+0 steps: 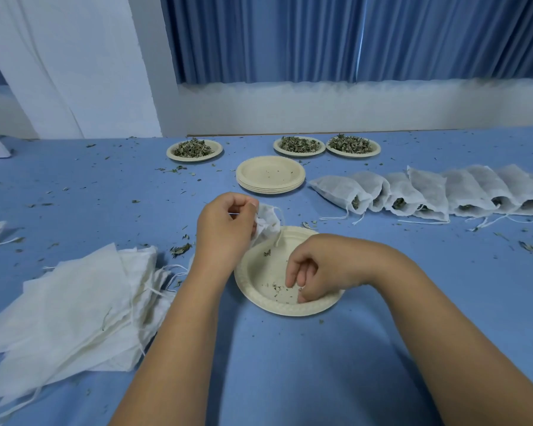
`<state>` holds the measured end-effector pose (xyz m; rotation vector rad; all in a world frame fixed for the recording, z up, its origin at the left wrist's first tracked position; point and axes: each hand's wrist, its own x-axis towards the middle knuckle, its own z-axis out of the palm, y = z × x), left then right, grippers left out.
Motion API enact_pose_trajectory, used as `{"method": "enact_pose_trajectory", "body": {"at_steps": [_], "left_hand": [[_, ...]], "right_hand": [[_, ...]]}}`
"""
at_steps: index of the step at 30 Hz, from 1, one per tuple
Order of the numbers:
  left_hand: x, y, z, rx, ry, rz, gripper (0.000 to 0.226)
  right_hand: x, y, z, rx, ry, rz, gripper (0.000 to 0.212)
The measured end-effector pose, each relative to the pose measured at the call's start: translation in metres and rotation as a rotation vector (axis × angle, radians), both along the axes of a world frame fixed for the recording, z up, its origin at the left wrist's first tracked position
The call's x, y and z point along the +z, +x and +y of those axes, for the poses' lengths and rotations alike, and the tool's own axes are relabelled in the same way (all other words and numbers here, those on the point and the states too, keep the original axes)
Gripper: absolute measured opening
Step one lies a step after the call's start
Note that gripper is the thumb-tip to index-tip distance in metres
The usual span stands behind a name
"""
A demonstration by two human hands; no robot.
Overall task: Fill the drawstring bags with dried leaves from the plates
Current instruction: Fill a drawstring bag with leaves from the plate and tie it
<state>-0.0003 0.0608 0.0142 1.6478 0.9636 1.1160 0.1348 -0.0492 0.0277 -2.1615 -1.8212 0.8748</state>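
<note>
My left hand (225, 229) grips a small white drawstring bag (268, 221) by its mouth, above the far rim of a cream plate (259, 290). The plate holds only a few leaf crumbs (277, 287). My right hand (314, 272) reaches down into that plate, its fingertips pinched over the crumbs near the front right rim. Whether any leaves sit between the fingers cannot be told. The bag's lower part hangs behind my left hand.
Three plates heaped with dried leaves (194, 149) (299, 145) (353, 145) stand at the back. A stack of bare plates (270, 175) is in the middle. Several filled bags (428, 192) lie in a row at right. Flat bags (74, 305) are piled at left. Leaf bits litter the blue table.
</note>
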Motion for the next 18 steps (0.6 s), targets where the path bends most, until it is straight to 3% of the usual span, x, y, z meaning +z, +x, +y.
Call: {"method": "enact_pose_trajectory", "body": {"at_steps": [7,13,15,18], "left_hand": [[0.001,-0.001,0.000,0.001,0.010,0.011,0.017],[0.003,0.000,-0.005,-0.077,0.008,0.020,0.014],[0.005,0.001,-0.008,-0.126,0.013,0.042,0.014],[0.006,0.002,-0.010,-0.142,0.023,0.056,0.015]], "right_hand": [[0.004,-0.008,-0.001,-0.005,0.104,0.016,0.014],[0.007,-0.006,0.010,-0.397,0.797,0.484,0.014],[0.001,-0.013,0.017,-0.432,0.842,0.483,0.013],[-0.003,-0.019,0.024,-0.379,0.750,0.353,0.013]]}}
